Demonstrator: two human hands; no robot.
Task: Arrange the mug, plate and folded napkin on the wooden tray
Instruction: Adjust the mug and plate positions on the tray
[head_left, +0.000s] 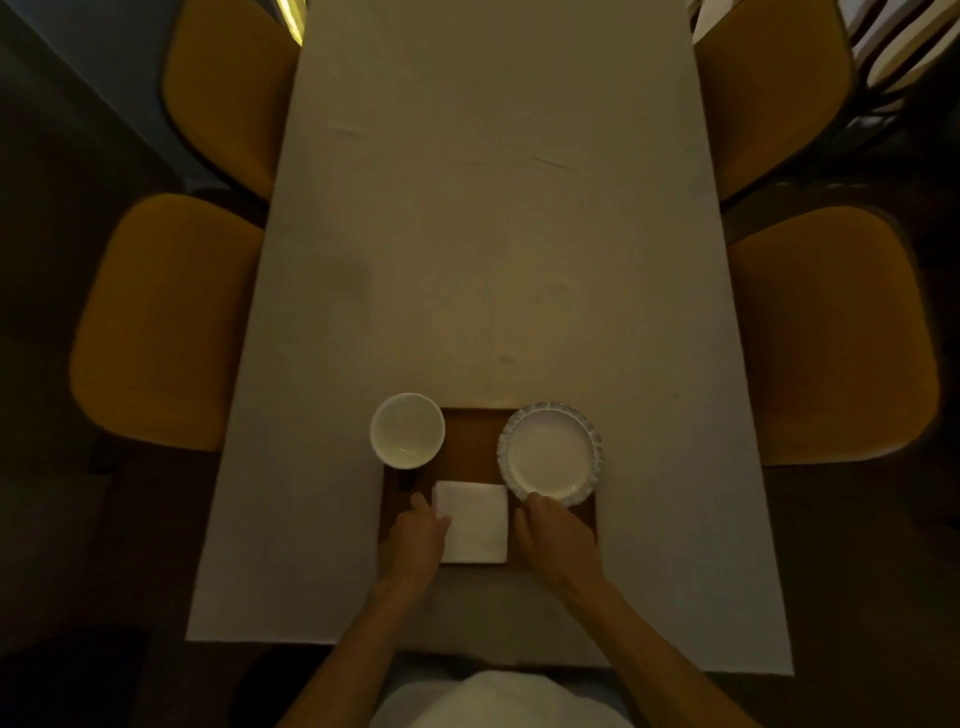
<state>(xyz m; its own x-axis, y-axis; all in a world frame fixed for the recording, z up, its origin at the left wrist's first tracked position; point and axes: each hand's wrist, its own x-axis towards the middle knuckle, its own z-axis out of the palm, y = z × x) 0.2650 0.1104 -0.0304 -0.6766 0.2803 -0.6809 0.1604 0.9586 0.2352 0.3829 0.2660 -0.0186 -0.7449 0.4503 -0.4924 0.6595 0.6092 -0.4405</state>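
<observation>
The mug (407, 430), plate (551, 453) and napkin (474, 521) all sit on the tray (470, 441); the left hand (418, 535) rests loosely on the napkin's edge, the right hand (553, 530) touches the plate rim, its grip unclear; nudge gently, square the napkin

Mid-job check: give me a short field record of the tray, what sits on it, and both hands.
tray: wooden tray on the table, near edge
mug: mug at tray's far left corner, overhanging it
plate: plate at far right, overhanging
napkin: folded napkin at near centre, flat
left hand: left hand touches napkin's left edge
right hand: right hand at plate's near rim, grip unclear
</observation>
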